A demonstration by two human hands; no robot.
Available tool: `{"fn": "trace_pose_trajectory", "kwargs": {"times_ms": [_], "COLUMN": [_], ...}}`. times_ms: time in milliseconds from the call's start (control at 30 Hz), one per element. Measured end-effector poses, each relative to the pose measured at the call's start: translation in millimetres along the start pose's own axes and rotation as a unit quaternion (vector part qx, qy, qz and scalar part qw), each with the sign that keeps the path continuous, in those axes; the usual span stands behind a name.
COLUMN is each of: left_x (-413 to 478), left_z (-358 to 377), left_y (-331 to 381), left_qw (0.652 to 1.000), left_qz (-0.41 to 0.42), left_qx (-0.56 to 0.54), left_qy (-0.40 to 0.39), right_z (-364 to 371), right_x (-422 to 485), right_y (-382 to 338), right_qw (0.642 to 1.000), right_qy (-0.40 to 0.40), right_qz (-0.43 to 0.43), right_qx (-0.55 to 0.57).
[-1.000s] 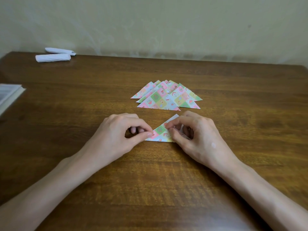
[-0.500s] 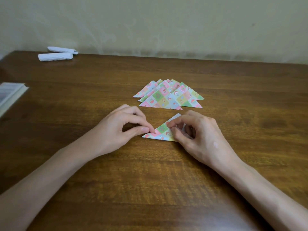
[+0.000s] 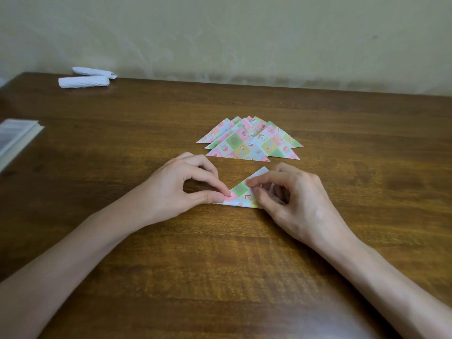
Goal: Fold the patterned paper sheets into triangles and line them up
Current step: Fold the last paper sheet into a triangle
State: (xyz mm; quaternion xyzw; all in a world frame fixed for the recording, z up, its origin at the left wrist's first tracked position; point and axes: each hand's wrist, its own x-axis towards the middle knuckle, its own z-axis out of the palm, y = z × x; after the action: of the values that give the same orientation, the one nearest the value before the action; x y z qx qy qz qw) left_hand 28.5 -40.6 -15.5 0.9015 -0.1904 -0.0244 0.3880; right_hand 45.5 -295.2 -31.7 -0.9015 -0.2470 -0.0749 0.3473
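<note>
Head view: near the middle of the worktop (image 3: 220,265), the left hand (image 3: 181,187) pinched the left corner of a folded triangle (image 3: 241,193) and the right hand (image 3: 293,201) pinched its right half. They were probably sharpening the crease. Next, it would need sliding to the pile (image 3: 247,143) of finished triangles just beyond, edges matched. White rolls (image 3: 84,81) lay at the far left corner.
</note>
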Motion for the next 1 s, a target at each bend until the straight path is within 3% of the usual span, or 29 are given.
{"fn": "trace_pose_trajectory", "kwargs": {"times_ms": [1000], "left_x": [5.4], "left_z": [-4.4], "left_y": [-4.9], "left_qw": [0.999], "left_qz": [0.001], "left_qx": [0.008], "left_qy": [-0.035], "right_z": [-0.3], "right_x": [-1.8], "right_y": [-1.6], "right_qw": [1.000], "right_qy": [-0.016], "right_qz": [-0.020], "right_qx": [-0.007]}}
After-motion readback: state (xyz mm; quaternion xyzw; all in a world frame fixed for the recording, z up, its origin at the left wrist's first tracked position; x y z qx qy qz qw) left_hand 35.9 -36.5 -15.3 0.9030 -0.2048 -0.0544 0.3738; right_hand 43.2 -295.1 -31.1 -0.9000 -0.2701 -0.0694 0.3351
